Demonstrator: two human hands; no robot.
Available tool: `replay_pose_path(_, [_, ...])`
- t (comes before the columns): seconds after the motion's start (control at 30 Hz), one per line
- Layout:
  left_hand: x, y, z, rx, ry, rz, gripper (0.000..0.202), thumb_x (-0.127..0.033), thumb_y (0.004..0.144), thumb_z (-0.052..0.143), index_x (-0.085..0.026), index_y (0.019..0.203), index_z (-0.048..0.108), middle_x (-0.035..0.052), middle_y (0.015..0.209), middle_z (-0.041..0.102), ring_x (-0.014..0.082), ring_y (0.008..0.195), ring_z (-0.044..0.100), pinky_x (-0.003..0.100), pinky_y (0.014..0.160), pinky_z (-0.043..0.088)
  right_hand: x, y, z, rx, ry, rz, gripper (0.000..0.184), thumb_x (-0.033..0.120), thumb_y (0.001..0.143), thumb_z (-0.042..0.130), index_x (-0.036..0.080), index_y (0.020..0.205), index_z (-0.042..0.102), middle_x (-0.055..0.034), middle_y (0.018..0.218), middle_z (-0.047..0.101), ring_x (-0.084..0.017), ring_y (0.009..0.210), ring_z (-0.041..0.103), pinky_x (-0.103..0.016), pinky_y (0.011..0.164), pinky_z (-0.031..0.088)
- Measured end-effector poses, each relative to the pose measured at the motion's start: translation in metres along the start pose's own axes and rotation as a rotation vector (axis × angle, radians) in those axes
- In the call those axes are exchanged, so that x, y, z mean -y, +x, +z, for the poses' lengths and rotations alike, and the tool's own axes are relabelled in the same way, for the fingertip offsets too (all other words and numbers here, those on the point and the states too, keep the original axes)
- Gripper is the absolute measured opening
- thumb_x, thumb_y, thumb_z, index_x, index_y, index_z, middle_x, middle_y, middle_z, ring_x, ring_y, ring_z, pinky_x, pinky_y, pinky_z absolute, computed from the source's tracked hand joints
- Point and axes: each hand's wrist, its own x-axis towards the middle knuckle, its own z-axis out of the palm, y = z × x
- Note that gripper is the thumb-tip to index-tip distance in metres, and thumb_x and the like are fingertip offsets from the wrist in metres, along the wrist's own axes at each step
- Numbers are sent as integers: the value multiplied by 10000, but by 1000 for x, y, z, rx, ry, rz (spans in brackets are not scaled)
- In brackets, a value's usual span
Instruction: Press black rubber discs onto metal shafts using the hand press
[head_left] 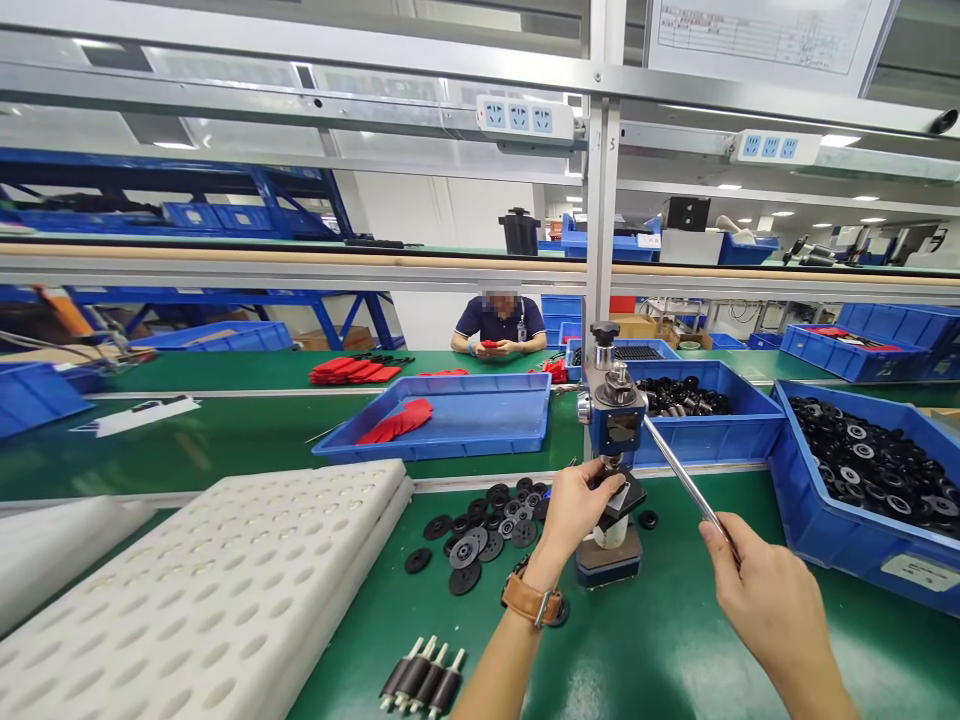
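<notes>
A small hand-lever arbor press (616, 425) stands on the green bench in front of me. My right hand (772, 590) is closed around the end of its shiny lever (679, 465), which slopes down to the right. Under the press's ram, my left hand (577, 505) has its thumb and fingers pinched together above the dark press plate (628, 495); what lies between them is hidden. Left of the press lie several black toothed discs (465, 552), loosely heaped. Several dark rollers with white shafts (424, 680) lie side by side near the front edge.
White foam trays with round holes (225, 590) fill the left. Blue bins behind and right hold black parts (874, 470) and small cylinders (682, 397). A blue tray (487, 415) holds red pieces. Across the bench sits a person (499, 325) holding something red.
</notes>
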Motion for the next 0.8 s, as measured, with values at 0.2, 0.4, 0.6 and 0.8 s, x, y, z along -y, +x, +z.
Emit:
replay_pose_path(0.2, [-1,-1,-1,7,-6,-21,263,-386,837,697,-163,916,813,57,844,800,230,764,701,264,641,478,-2,-6,16,-82,79,-49,522,546,1083,353,221,938,735,20,479,560,-164,383,499,-262,452,228])
replay_pose_path(0.4, [-1,-1,0,5,-10,-16,256,-373,835,697,-157,906,815,67,876,805,234,780,705,270,673,496,3,-7,21,-338,178,-20,613,586,1076,370,170,913,790,-9,511,598,-126,361,463,-255,440,288])
replay_pose_path(0.6, [1,0,0,9,-7,3,283,-374,821,702,-154,956,820,68,868,806,241,803,716,275,693,518,-5,-1,11,-59,171,-37,588,598,1070,339,214,974,775,8,478,567,-160,377,504,-254,424,258])
replay_pose_path(0.8, [2,0,1,4,5,9,264,-365,826,697,-161,941,818,60,857,804,231,776,707,271,673,506,1,-6,24,-327,173,-16,600,583,1076,387,175,939,805,-26,551,652,-130,382,511,-253,448,295])
